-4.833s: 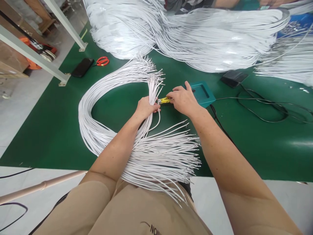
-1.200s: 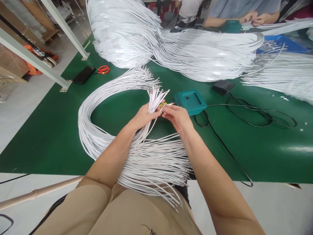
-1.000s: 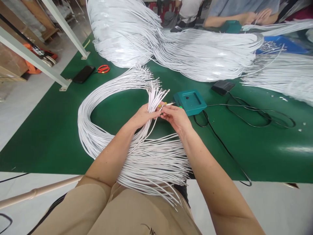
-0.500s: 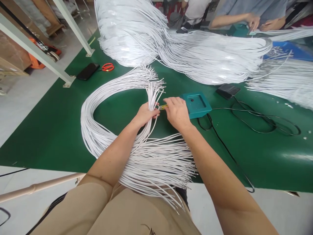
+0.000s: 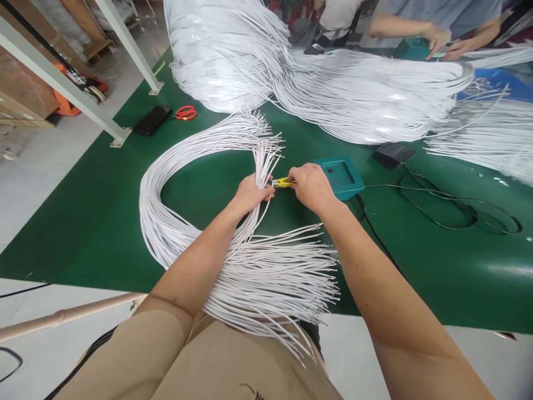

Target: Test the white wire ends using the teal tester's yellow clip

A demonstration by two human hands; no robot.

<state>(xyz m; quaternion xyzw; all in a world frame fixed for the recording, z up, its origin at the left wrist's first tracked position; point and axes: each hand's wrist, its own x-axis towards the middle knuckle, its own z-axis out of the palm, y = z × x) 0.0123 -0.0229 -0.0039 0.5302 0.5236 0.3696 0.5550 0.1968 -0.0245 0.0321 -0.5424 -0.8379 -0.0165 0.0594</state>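
A long bundle of thin white cables (image 5: 166, 183) loops over the green table (image 5: 83, 211), and its loose ends fan out near my lap. My left hand (image 5: 249, 193) grips a bunch of the cable ends upright. Just to its right, my right hand (image 5: 311, 186) pinches a small yellow connector (image 5: 283, 181) that meets one cable end held at my left fingers. A teal box (image 5: 342, 176) with a black cord sits right behind my right hand.
Large heaps of white cables (image 5: 333, 83) fill the far side of the table. Red scissors (image 5: 185, 113) and a black phone (image 5: 152, 119) lie at the far left. A black pedal (image 5: 393, 153) and cords lie right. Another person's hands (image 5: 441, 47) work at the far edge.
My right hand turned palm down and closed on the yellow connector, bringing it against a cable end at my left hand. My view shifted slightly.
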